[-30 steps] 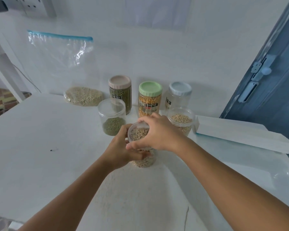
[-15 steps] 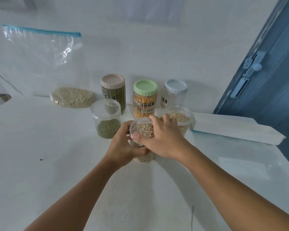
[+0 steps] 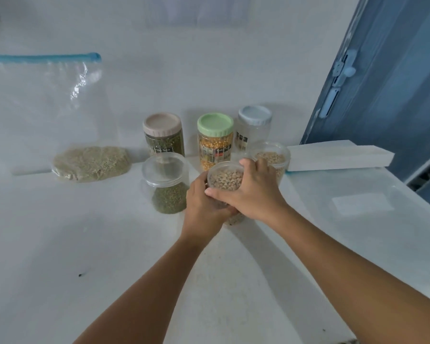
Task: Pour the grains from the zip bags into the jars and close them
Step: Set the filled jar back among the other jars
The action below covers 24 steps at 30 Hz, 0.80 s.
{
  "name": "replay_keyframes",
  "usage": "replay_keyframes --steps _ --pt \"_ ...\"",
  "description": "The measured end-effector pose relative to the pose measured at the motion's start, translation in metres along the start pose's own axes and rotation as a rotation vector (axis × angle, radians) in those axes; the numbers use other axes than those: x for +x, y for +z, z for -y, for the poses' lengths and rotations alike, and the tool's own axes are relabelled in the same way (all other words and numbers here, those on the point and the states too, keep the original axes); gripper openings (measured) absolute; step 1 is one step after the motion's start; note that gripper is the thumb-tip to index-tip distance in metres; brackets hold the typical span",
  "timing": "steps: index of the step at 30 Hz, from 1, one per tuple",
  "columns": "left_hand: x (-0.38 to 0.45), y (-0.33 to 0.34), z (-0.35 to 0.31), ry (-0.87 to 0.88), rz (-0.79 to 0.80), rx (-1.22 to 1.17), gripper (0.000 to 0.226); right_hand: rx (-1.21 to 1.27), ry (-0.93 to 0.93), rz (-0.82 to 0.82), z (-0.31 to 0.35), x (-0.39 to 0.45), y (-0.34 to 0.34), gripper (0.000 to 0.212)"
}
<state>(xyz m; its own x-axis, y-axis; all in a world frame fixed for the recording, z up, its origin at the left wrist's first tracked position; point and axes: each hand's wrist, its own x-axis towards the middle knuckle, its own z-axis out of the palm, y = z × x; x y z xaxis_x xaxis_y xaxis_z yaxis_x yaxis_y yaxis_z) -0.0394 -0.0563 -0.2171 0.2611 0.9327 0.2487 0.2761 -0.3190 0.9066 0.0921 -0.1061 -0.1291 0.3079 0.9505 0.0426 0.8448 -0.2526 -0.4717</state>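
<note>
White table (image 3: 60,244), white wall (image 3: 209,58), blue door (image 3: 395,95) at right, white box (image 3: 338,156) beside it

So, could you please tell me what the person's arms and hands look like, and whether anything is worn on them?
Both forearms are bare up to the frame edge, with no sleeves showing. The left hand and right hand wear no gloves; no rings, watch or bracelets are visible on them or on the wrists.

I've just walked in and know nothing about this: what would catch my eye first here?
Two hands meet mid-table on a clear jar of pale grains: the left hand grips its side, the right hand grips its top. Behind stand three jars; the green-lidded jar of yellow kernels stands out. At left, a zip bag leans against the wall.
</note>
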Motion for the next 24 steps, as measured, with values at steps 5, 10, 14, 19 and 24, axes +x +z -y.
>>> replay_keyframes --steps 5,10,14,19,24 --pt "0.004 -0.006 -0.004 -0.025 0.024 -0.045 0.108 -0.020 0.040 0.315 -0.003 0.006 -0.038 0.117" --pt "0.000 -0.008 -0.003 -0.039 0.019 -0.010 0.110 -0.056 0.027 0.153 -0.004 0.002 -0.018 0.113" --pt "0.002 -0.010 -0.009 -0.041 0.061 0.011 0.109 -0.113 -0.009 0.148 -0.010 0.005 -0.020 0.121" --pt "0.003 -0.012 -0.013 -0.051 0.070 0.015 0.106 -0.031 -0.093 0.282 -0.019 0.016 -0.028 0.124" --pt "-0.005 -0.007 -0.020 -0.063 0.019 -0.037 0.100 -0.028 -0.119 0.087 -0.019 0.010 -0.015 0.113"
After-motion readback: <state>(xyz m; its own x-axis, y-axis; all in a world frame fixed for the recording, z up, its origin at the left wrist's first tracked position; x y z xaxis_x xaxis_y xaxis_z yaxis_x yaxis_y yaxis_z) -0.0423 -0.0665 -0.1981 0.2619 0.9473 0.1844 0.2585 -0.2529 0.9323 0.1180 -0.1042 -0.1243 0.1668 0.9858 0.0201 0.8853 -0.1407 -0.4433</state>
